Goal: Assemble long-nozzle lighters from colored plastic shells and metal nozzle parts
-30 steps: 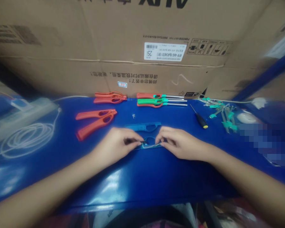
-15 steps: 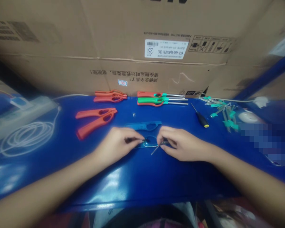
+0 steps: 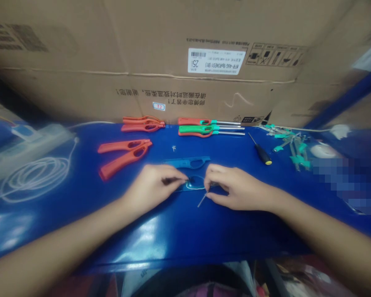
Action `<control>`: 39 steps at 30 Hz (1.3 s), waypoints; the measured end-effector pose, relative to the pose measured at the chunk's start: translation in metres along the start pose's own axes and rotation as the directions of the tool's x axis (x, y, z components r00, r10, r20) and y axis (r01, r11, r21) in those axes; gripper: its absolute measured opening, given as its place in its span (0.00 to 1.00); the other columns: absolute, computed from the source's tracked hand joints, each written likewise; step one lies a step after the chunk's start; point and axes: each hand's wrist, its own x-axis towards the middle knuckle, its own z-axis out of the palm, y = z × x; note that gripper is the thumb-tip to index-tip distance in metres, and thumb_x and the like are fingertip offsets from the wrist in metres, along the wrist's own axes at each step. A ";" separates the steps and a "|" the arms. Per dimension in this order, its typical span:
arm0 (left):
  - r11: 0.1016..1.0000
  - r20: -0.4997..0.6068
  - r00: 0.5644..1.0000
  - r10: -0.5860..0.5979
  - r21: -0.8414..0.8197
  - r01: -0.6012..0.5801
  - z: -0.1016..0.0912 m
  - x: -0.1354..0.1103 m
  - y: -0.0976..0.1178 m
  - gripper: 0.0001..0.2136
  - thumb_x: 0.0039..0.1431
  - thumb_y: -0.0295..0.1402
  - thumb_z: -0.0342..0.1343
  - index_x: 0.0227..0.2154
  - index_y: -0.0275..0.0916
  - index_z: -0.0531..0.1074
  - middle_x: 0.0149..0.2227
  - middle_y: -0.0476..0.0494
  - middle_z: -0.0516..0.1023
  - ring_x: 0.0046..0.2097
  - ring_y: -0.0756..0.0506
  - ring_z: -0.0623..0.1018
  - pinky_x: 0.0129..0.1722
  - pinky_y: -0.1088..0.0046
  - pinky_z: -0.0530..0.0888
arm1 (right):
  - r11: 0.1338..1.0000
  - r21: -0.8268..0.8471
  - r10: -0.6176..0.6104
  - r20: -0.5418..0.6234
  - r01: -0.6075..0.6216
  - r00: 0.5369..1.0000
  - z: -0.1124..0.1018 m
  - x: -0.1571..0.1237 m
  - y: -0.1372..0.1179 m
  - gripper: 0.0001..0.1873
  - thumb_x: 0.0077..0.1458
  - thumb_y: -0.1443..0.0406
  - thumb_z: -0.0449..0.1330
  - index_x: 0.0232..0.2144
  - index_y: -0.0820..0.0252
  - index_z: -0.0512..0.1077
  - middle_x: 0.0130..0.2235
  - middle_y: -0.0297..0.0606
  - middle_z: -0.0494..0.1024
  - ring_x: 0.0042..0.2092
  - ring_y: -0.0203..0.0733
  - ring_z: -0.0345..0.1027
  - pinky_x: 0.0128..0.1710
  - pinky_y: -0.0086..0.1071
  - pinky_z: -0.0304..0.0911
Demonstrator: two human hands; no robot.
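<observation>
In the head view a blue lighter handle shell (image 3: 181,189) lies on the table between my hands. A thin white wire (image 3: 195,188) runs along its trigger loop. The thumb and fingers of my left hand (image 3: 154,183) are closed on the shell beside the loop, where a small dark part shows. My right hand (image 3: 235,187) is at the shell's right end, pinching a thin metal rod (image 3: 201,201) that slants down and left. My right fingers hide that end of the shell. Just behind lies another blue handle shell (image 3: 181,162).
Red handle shells (image 3: 123,161) lie at the left. Assembled lighters (image 3: 198,128) sit by the cardboard box (image 3: 160,53). Right of them are a screwdriver (image 3: 262,154) and metal tubes with green ends (image 3: 297,150). A coiled white cable (image 3: 35,177) and power strip (image 3: 24,150) are far left.
The metal rod in my right fingers has tilted a little steeper, and the right thumb has moved slightly down. My left hand stays nearly in place.
</observation>
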 end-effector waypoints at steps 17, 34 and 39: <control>0.893 0.230 0.951 0.207 0.353 -0.279 -0.008 -0.006 0.000 0.13 0.69 0.30 0.52 0.48 0.42 0.80 0.45 0.45 0.85 0.42 0.43 0.83 0.42 0.67 0.78 | 0.994 -0.111 0.014 -0.021 -0.017 1.000 0.005 0.003 0.001 0.07 0.65 0.62 0.58 0.37 0.57 0.73 0.41 0.35 0.73 0.35 0.35 0.68 0.33 0.30 0.58; 0.713 0.311 0.940 0.139 0.627 -0.313 -0.006 -0.014 0.022 0.12 0.68 0.29 0.52 0.45 0.33 0.80 0.44 0.38 0.83 0.42 0.38 0.81 0.41 0.58 0.81 | 0.987 -0.160 0.004 -0.047 -0.011 0.999 0.006 0.002 0.001 0.09 0.63 0.61 0.59 0.45 0.55 0.70 0.42 0.34 0.76 0.34 0.37 0.69 0.32 0.31 0.57; 0.785 0.300 0.947 0.112 0.558 -0.270 -0.004 -0.016 0.025 0.12 0.67 0.28 0.55 0.49 0.32 0.78 0.43 0.36 0.80 0.44 0.37 0.78 0.43 0.56 0.80 | 0.962 -0.274 -0.029 -0.056 0.012 0.998 0.008 0.001 0.002 0.14 0.66 0.58 0.56 0.51 0.55 0.69 0.48 0.37 0.76 0.36 0.40 0.72 0.31 0.33 0.59</control>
